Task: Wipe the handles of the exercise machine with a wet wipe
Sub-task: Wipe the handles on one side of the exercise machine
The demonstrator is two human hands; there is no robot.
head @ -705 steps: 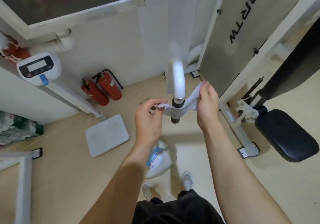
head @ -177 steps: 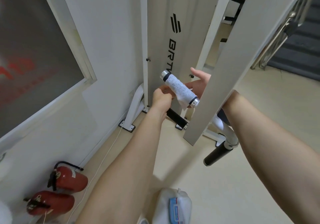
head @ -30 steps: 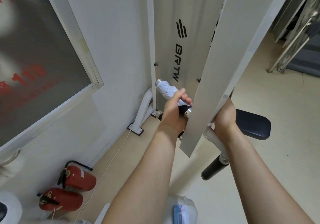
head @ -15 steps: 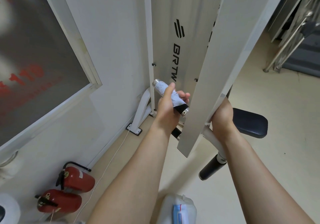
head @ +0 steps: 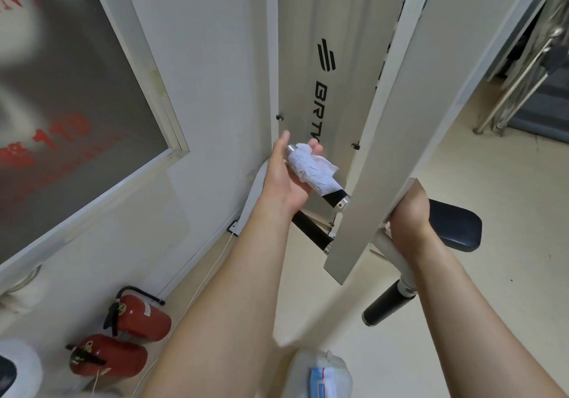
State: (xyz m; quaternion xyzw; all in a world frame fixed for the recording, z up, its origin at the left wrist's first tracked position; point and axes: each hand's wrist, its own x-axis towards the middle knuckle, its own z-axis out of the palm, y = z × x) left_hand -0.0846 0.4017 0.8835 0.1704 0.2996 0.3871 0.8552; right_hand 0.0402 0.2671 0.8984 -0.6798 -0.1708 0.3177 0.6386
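Note:
A white wet wipe [head: 311, 169] is wrapped around the upper handle [head: 335, 198] of the exercise machine, leaving only the black end and metal cap bare. My left hand [head: 283, 179] cups the wrapped handle from the left, fingers curled behind it, thumb lifted, palm showing. One corner of the wipe sticks out loose to the right. My right hand [head: 408, 212] is closed on the machine's white tube, partly hidden behind the slanted white frame beam [head: 400, 120]. A second black handle [head: 386, 305] hangs lower on that tube.
Another black grip [head: 308, 228] sits below my left wrist. A black seat pad [head: 452, 228] is at the right. Two red fire extinguishers [head: 135, 317] lie by the wall at bottom left. A pack of wipes [head: 320, 376] lies on the floor near my feet.
My left hand has slackened its tight grip on the wrapped handle and turned palm-up, uncovering more of the wipe. My right hand has stayed on the white tube.

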